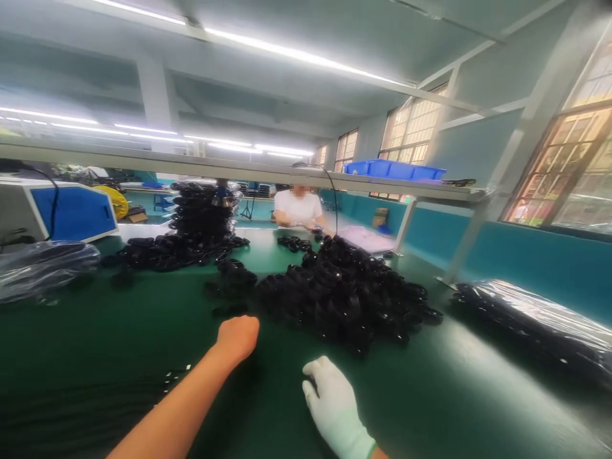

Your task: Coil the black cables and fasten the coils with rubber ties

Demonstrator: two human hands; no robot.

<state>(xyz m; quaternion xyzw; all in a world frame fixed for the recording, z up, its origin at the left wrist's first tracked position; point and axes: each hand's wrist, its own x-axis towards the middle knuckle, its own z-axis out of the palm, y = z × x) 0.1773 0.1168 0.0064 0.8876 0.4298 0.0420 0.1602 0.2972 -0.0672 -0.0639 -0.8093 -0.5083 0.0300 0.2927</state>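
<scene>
My bare left hand (239, 338) is over the green table (277, 408), just in front of a small clump of black coils (234, 277). Its fingers are curled under and hidden, so anything inside it cannot be made out. To its right, my right hand (329, 395) wears a white glove. The thumb and fingers there are bent with a gap between them, and nothing shows in it. A large heap of black coiled cables (349, 293) lies beyond both hands. Straight black cables (86, 408) with small white tips lie at the lower left.
Behind the table sits a person in a white shirt (299, 207). A tall stack of black coils (198, 210) stands at the back left, near a blue and white machine (71, 210). Plastic-wrapped bundles lie left (48, 268) and right (535, 325). A shelf (268, 172) crosses above.
</scene>
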